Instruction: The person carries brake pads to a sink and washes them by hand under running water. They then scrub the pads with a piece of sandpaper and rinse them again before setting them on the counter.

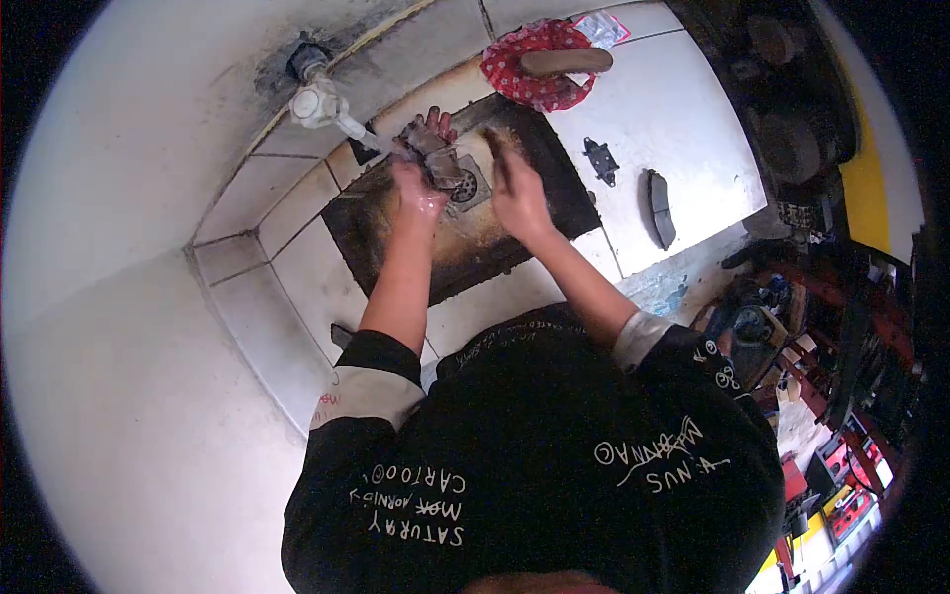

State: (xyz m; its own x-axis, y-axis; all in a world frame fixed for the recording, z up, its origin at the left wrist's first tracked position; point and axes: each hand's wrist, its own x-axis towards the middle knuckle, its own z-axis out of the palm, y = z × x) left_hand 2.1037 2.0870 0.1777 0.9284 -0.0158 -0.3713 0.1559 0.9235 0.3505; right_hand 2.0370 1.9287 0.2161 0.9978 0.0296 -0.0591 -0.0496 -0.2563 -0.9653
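My left hand is wet and closed around a flat, dark grey brake pad, held under the tap's stream above the sink. My right hand is a little to the right of it, apart from the pad. Its fingers point away from me, beside a narrow dark shape that I cannot identify. Below the pad, the round drain shows in the stained sink basin. Water runs from the white tap onto my left hand and the pad.
On the white tiled counter to the right lie a dark metal plate and a curved brake pad. A red patterned cloth bears a brown, oblong block. Cluttered shelves stand beyond the counter's right edge.
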